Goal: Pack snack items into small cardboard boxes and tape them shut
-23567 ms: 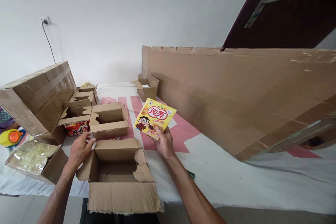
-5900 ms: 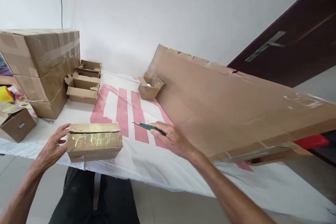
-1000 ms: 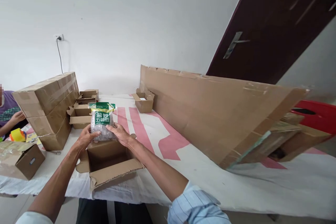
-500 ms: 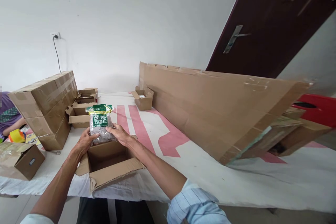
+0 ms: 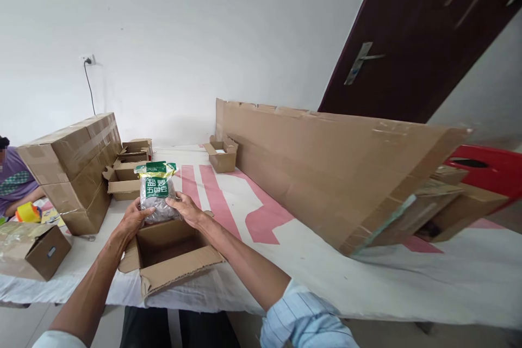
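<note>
I hold the bag [image 5: 157, 189] upright between my left hand [image 5: 134, 218] and my right hand [image 5: 186, 209], one gripping each lower side, neither clearly nearer. Its long axis runs up and down, at the far edge of the open box [image 5: 181, 270]; whether its base touches there, I cannot tell.
</note>
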